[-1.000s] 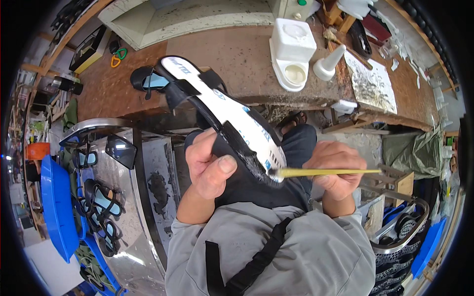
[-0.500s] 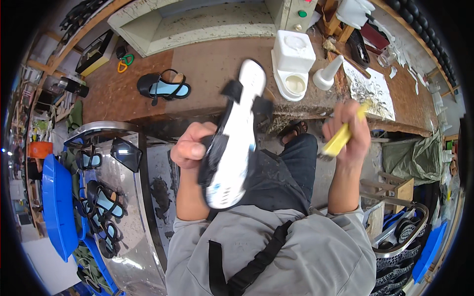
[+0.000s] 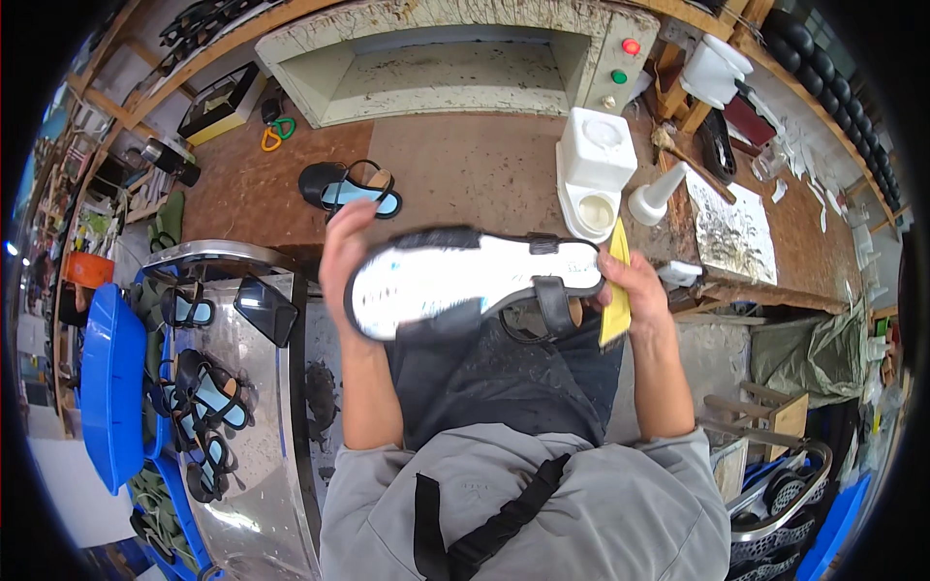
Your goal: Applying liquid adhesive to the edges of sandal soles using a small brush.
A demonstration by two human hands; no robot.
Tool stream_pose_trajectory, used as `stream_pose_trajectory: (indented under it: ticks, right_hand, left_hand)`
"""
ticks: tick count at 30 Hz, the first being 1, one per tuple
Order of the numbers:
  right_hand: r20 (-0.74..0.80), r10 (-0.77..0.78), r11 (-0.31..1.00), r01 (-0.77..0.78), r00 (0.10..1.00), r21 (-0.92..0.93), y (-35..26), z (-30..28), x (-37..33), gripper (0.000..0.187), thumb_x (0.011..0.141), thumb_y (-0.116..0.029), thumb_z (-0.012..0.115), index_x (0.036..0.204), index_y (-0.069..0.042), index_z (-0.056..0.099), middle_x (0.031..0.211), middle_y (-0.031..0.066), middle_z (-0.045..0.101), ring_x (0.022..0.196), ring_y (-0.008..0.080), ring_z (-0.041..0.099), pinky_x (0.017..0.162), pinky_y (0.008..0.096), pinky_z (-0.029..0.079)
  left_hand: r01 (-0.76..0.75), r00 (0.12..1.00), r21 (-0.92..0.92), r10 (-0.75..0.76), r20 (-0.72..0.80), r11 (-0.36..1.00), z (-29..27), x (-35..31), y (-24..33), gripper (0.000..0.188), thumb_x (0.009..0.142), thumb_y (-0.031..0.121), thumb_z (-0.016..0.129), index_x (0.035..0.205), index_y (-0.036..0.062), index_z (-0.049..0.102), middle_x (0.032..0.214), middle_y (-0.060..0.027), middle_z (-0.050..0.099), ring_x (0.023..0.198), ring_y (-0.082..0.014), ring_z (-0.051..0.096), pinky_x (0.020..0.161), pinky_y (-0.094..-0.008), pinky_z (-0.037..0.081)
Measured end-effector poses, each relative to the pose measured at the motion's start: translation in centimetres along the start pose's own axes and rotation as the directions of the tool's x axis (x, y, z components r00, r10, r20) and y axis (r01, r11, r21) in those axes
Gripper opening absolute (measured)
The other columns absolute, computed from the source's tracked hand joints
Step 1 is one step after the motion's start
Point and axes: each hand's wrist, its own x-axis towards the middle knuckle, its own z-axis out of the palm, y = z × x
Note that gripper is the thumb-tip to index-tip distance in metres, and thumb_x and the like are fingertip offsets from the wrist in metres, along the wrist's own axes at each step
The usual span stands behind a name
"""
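From the head view, a white box-shaped tub [image 3: 599, 165] stands on the brown counter [image 3: 465, 165], with a round dish part at its front that has something pale in it. Just to its right stands a white cone-shaped bottle [image 3: 651, 197]. A big blue tub [image 3: 111, 387] sits low on the left, and black sandals with blue insides [image 3: 208, 387] lie beside it on a shiny metal surface [image 3: 257, 465]. One more black and blue sandal [image 3: 351, 187] lies alone on the counter. A grey machine [image 3: 455, 58] at the back has a red button and a green button on its right side.

The sandal [image 3: 475, 281] in the hands is held up sideways above the lap, near the counter's front edge. Its white bottom faces up, and its black straps hang down. The left hand [image 3: 347, 254] wraps around one end of it. The right hand [image 3: 630, 290] grips the other end and also pinches a flat yellow tool [image 3: 616, 290] against it.
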Motion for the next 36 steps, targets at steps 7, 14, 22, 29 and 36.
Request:
stream_pose_trajectory:
  ticks: [7,14,22,29,36]
  right_hand:
    - [-0.120,0.126,0.987,-0.112,0.985,0.119,2.9,0.1,-1.2,0.020,0.086,-0.023,0.060,0.080,-0.005,0.059,0.055,0.0034,0.056,0.044,0.0095,0.050,0.041,0.0220,0.040]
    - [-0.254,-0.256,0.963,0.222,0.933,-0.155,-0.7,-5.8,1.2,0.025,0.089,-0.020,0.055,0.089,0.004,0.062,0.079,0.0108,0.064,0.061,0.0123,0.060,0.050,0.0209,0.047]
    - [-0.228,-0.532,0.588,0.161,0.816,-0.793,-0.1,-8.5,5.8,0.013,0.083,-0.009,0.063,0.091,0.002,0.065,0.079,0.0026,0.063,0.066,0.0060,0.053,0.058,0.0203,0.043]
    - [-0.148,-0.547,0.443,0.135,0.824,-0.886,0.4,-8.7,7.1,0.013,0.082,-0.010,0.063,0.089,0.001,0.065,0.070,0.0020,0.062,0.061,0.0070,0.054,0.053,0.0230,0.043]
    - [-0.342,-0.359,0.807,0.105,0.869,-0.581,-0.8,-8.9,6.2,0.010,0.081,-0.005,0.064,0.085,0.003,0.064,0.069,0.0040,0.062,0.054,0.0081,0.053,0.049,0.0199,0.042]
  left_hand:
    - [-0.331,0.941,0.276,0.337,0.029,0.902,2.5,-2.4,-1.0,0.058,0.061,0.027,0.081,0.101,-0.0075,0.056,0.113,-0.0168,0.054,0.103,-0.0234,0.053,0.088,-0.0331,0.041]
    - [0.255,0.937,-0.192,-0.193,0.292,0.948,-0.3,3.3,-4.2,0.045,0.066,0.016,0.075,0.102,-0.0059,0.057,0.098,-0.0104,0.063,0.091,-0.0182,0.060,0.084,-0.0307,0.046]
    - [0.582,0.712,-0.256,-0.333,0.618,0.771,4.3,3.6,-11.2,0.043,0.066,0.014,0.073,0.101,-0.0056,0.057,0.097,-0.0083,0.063,0.088,-0.0138,0.059,0.081,-0.0263,0.045]
    - [0.692,0.603,-0.222,-0.382,0.700,0.687,5.7,3.7,-13.8,0.048,0.068,0.013,0.071,0.107,-0.0081,0.054,0.101,-0.0100,0.061,0.091,-0.0149,0.058,0.084,-0.0271,0.044]
    - [0.714,0.583,-0.236,-0.374,0.722,0.659,7.2,4.4,-13.3,0.047,0.069,0.013,0.070,0.107,-0.0088,0.054,0.098,-0.0100,0.062,0.087,-0.0153,0.059,0.080,-0.0273,0.046]
